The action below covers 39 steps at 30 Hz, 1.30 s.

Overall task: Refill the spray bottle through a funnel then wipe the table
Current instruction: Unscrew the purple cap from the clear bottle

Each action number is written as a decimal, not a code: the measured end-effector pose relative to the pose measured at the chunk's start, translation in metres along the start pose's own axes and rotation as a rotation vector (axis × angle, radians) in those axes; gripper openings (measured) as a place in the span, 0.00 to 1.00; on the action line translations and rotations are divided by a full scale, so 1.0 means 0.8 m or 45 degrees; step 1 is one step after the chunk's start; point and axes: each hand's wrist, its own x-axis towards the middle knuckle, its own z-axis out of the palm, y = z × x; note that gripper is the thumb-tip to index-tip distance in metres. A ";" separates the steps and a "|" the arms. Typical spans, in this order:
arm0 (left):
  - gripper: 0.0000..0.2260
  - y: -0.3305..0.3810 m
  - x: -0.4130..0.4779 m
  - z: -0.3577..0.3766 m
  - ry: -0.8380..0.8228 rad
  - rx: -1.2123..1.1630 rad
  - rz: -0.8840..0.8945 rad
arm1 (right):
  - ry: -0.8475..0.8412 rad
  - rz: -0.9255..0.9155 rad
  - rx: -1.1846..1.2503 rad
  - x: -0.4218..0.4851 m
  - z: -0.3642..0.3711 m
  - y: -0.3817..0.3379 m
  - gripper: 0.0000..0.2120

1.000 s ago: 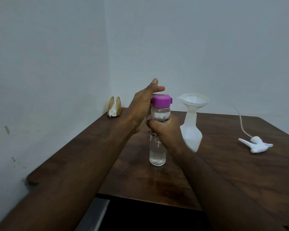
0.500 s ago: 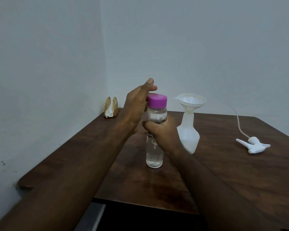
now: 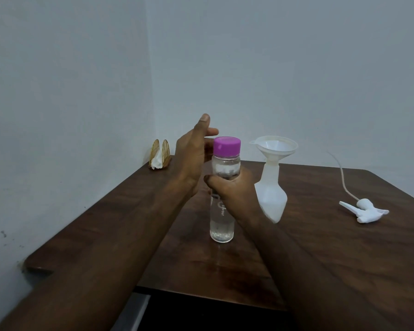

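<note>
A clear water bottle (image 3: 222, 225) with a purple cap (image 3: 226, 145) stands upright on the dark wooden table (image 3: 332, 247). My right hand (image 3: 232, 189) grips the bottle around its middle. My left hand (image 3: 193, 151) is just left of the cap, fingers spread, holding nothing. To the right stands the white spray bottle (image 3: 272, 197) with a white funnel (image 3: 274, 146) in its neck. The spray head (image 3: 366, 211) with its tube lies on the table farther right.
A gold napkin holder (image 3: 159, 157) with white tissue sits in the far left corner against the walls. The table's near edge runs below my forearms, with a dark gap beneath it.
My left hand has come off the purple cap and opened slightly to the left. My right hand still holds the bottle in place.
</note>
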 end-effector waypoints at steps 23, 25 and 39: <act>0.19 -0.001 -0.005 -0.007 -0.481 -0.243 -0.063 | -0.010 -0.036 0.094 0.000 0.001 0.009 0.13; 0.19 -0.003 -0.004 -0.008 -0.426 -0.212 -0.028 | 0.001 -0.017 0.063 0.000 0.002 0.009 0.15; 0.13 0.000 -0.003 -0.004 -0.395 -0.009 0.101 | 0.026 -0.014 0.074 0.003 0.001 0.010 0.13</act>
